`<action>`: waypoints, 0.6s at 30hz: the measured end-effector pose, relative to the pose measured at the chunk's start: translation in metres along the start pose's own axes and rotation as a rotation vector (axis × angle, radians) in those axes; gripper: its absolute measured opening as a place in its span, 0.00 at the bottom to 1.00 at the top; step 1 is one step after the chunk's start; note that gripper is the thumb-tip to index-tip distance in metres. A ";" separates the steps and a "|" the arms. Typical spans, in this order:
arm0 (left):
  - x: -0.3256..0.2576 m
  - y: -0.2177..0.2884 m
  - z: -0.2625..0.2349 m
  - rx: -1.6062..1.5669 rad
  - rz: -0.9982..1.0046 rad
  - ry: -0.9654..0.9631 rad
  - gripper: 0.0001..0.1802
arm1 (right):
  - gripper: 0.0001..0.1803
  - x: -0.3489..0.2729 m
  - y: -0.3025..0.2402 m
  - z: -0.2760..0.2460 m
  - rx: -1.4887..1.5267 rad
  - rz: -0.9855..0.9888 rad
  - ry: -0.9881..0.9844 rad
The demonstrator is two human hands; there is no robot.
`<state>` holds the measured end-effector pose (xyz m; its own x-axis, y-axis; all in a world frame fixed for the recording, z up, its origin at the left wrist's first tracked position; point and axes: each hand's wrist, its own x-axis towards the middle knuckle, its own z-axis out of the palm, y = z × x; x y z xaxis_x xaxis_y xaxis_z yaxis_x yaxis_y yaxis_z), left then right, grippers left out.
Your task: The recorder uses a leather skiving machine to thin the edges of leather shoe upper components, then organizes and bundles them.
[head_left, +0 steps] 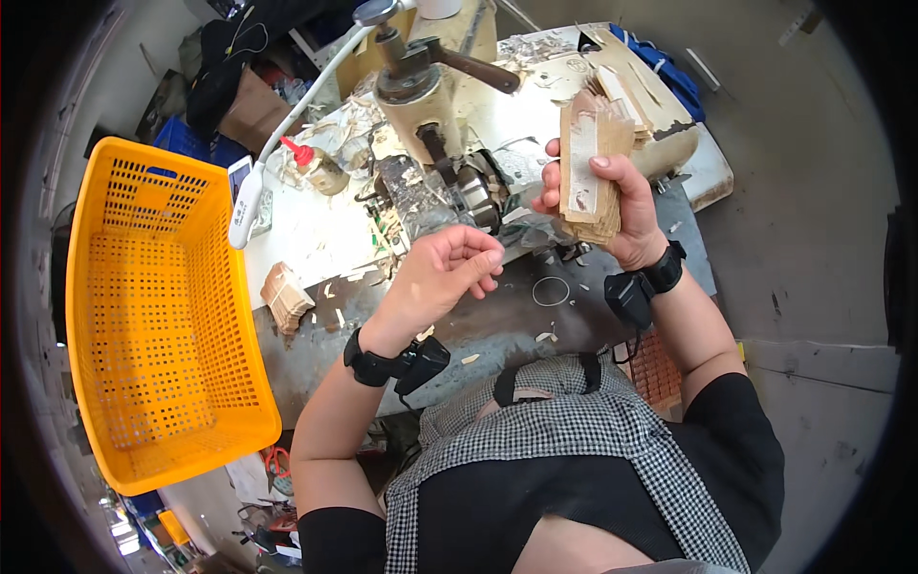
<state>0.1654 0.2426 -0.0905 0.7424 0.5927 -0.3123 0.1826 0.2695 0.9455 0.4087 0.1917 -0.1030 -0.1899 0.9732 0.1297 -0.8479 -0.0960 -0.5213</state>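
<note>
Over the right side of the worktop (pixel 488 325), the right grip (pixel 633 206) is closed around a stack (pixel 585 158) of thin, flat wood strips. The thumb presses on the front, and fingertips poke out on the other side. The stack is up off the worktop, standing almost straight, with a whitish patch on its front strip.

The left grip (pixel 448 270) is near the middle, with its fingers loosely bent and its thumb close to them. I cannot tell if it pinches something tiny.

Between the two hands and a bit lower, a thin ring (pixel 551 277) lies on the worktop. Just past the left hand stands a metal machine (pixel 421 110) with a long brown handle, and wood bits lie around it. More strips (pixel 622 91) lie behind the stack.

To the left, a small bundle (pixel 287 298) of wood pieces sits on the worktop, near a big yellow basket (pixel 206 461). The basket's sides and bottom are full of little holes. Farther back, a bottle (pixel 328 174) with a red top leans over; I cannot tell what is in it.
</note>
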 end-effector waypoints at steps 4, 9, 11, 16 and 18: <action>0.006 0.006 0.022 -0.012 0.047 -0.021 0.15 | 0.27 -0.012 -0.003 -0.002 0.047 0.033 -0.044; 0.011 0.011 0.048 -0.227 0.081 -0.119 0.21 | 0.29 -0.027 0.009 0.014 -0.270 -0.061 0.007; 0.012 0.010 0.058 -0.347 0.074 -0.232 0.23 | 0.34 -0.037 0.010 0.024 -0.574 -0.105 0.072; 0.010 0.017 0.080 -0.329 0.045 -0.309 0.23 | 0.32 -0.058 0.018 0.008 -0.742 -0.084 0.069; 0.008 0.018 0.086 -0.373 0.042 -0.308 0.23 | 0.33 -0.064 0.017 0.007 -0.760 -0.076 0.066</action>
<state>0.2300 0.1871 -0.0677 0.9108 0.3718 -0.1795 -0.0534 0.5371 0.8418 0.4035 0.1262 -0.1144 -0.0947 0.9841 0.1500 -0.2791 0.1184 -0.9529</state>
